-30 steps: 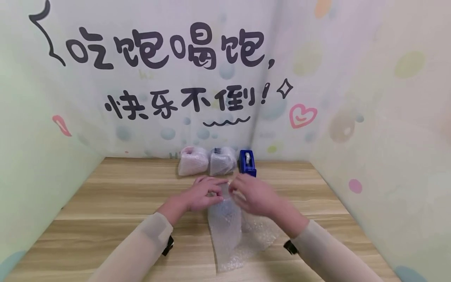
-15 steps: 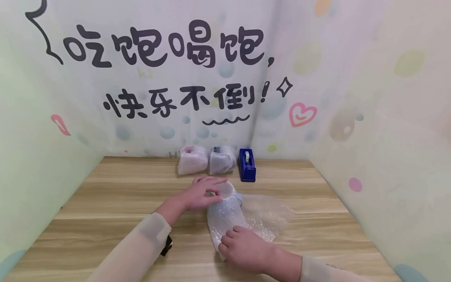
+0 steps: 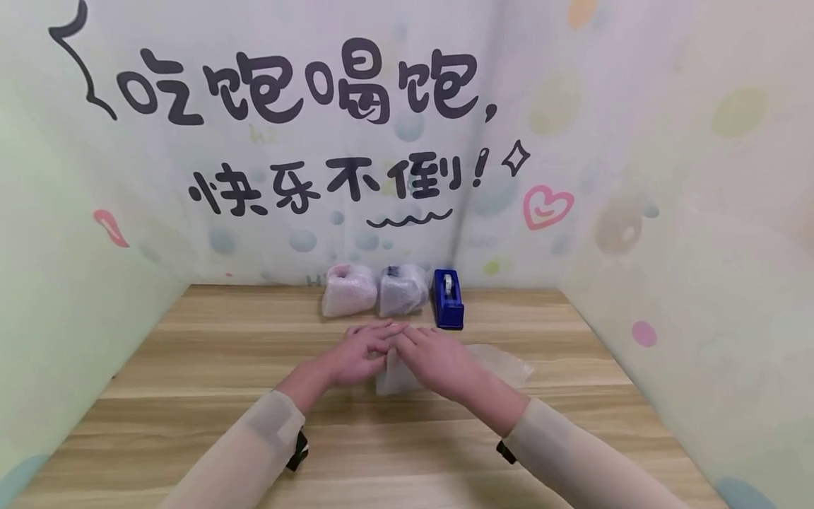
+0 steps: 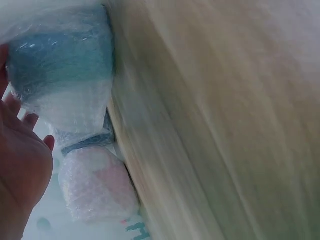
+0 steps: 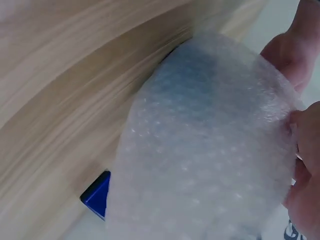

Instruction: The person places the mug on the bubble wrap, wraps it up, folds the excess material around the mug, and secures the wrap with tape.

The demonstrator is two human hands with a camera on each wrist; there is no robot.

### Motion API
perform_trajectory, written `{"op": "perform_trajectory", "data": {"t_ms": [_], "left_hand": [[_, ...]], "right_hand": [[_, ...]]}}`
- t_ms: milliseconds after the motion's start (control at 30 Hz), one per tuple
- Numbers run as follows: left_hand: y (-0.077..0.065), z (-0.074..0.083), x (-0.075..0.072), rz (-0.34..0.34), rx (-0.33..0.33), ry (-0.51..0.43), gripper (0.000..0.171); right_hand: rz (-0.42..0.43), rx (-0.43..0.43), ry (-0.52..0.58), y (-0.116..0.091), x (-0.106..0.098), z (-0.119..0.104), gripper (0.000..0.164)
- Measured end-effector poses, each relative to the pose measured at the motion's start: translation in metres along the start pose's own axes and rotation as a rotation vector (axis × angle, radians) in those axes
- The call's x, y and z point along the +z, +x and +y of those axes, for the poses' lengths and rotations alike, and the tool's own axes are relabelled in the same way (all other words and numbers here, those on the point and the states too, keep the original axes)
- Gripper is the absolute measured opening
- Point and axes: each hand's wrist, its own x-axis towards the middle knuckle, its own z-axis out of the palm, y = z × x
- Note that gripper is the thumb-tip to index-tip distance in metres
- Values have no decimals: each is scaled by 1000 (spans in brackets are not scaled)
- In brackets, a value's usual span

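Observation:
A blue mug (image 4: 60, 65) stands on the table, wrapped in clear bubble wrap (image 5: 200, 165), its colour showing through. My left hand (image 3: 352, 353) steadies it from the left, fingers at the upper edge; the left wrist view shows several fingertips near the wrapped side. Over the mug's mouth, my right hand (image 3: 439, 360) holds a part of the wrap drawn up from the near side, its fingers meeting the left hand's. That wrap spreads broadly before the right wrist camera. The mug's rim is hidden under hands and wrap. A loose flap of wrap extends to the right.
Behind the hands stand a pinkish bubble-wrapped item (image 3: 350, 291) and a dark-topped bubble-wrapped item (image 3: 403, 291). A blue tape dispenser (image 3: 449, 300) stands to their right. The wooden table (image 3: 210, 396) meets a printed backdrop (image 3: 286, 247) at its far edge.
My right hand left the mug's top, came down to the near end of the wrap, and brought that end up over the mouth. My left hand has stayed at the rim.

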Motion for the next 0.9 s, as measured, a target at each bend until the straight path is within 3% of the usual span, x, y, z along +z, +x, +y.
{"op": "perform_trajectory", "data": {"t_ms": [167, 200, 333, 500, 600, 667, 767, 900], "left_hand": [[-2, 2, 3, 28, -46, -104, 44], [-3, 15, -1, 28, -89, -120, 42], [0, 19, 1, 44, -136, -109, 38], [3, 21, 5, 71, -148, -70, 29], [6, 22, 7, 83, -176, -118, 29], [8, 24, 7, 102, -200, -160, 34], [10, 25, 5, 124, -223, -190, 36], [11, 26, 4, 131, -221, -183, 37]], "right_hand": [[-10, 84, 60, 10, 11, 8, 11], [-17, 92, 62, 11, 12, 9, 11], [10, 87, 34, 14, 15, 10, 5], [221, 79, -24, 7, 15, 10, 18], [327, 65, -112, -3, 9, 9, 23], [295, 53, -179, -12, 5, 8, 25], [140, 41, -214, -21, 3, 8, 35], [-13, 48, -131, -23, 13, 15, 40]]}}
